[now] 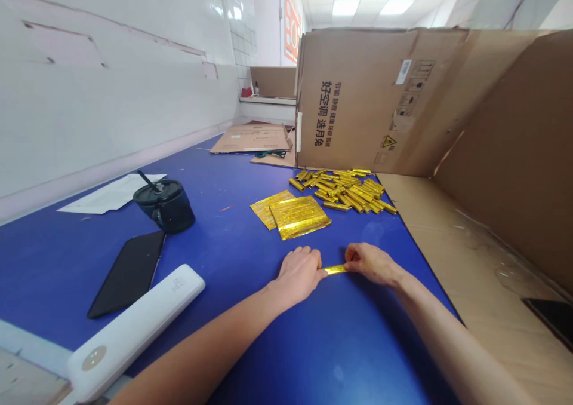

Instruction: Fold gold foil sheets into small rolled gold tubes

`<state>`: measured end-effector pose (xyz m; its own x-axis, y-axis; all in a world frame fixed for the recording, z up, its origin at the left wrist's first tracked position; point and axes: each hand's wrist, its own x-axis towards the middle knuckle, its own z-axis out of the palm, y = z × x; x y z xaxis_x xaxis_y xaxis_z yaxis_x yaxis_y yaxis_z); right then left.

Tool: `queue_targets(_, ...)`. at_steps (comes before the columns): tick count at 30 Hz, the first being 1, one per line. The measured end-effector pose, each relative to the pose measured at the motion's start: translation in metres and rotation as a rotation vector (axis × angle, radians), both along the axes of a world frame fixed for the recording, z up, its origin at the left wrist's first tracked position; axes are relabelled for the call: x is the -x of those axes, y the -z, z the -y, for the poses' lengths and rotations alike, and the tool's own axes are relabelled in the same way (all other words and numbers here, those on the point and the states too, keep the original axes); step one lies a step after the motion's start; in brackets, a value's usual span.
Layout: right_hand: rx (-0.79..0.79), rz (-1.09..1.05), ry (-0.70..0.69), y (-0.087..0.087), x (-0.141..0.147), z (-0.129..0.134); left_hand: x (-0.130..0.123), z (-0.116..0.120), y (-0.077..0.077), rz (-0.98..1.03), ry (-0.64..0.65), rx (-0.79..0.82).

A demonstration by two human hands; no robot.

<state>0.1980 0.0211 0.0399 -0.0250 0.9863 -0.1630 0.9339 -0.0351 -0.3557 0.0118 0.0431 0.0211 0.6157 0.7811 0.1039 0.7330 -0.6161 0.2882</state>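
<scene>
A narrow strip of gold foil paper [335, 269] lies between my two hands, just above or on the blue tabletop. My left hand [301, 272] grips its left end, fingers curled. At its right end my right hand [370, 262] pinches the strip between thumb and fingers. Beyond my hands lies a flat stack of gold foil sheets [301, 217], with another gold sheet [264, 209] partly under it. Farther back and to the right is a loose pile of small gold foil rolls [353, 191]. My palms hide the strip's ends.
On the left of the blue table [250, 345] are a dark lidded mug [172, 211], a black phone [129, 273], a long white device [138, 327] and white paper [114, 193]. A large cardboard box [367, 100] walls the back and right. Flat cardboard [253, 138] lies behind.
</scene>
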Motion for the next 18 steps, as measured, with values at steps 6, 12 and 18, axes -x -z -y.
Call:
queue_targets(6, -0.067, -0.082, 0.01, 0.004, 0.001, 0.012, 0.001, -0.002, 0.003, 0.175, 0.031, 0.095)
queue_targets(12, -0.072, -0.302, 0.02, 0.009, 0.007, 0.018, 0.005, -0.016, 0.003, 0.455, 0.04, 0.223)
queue_targets(18, 0.014, -0.513, -0.049, 0.011, 0.023, 0.016, 0.012, -0.032, -0.002, 0.758, -0.01, 0.368)
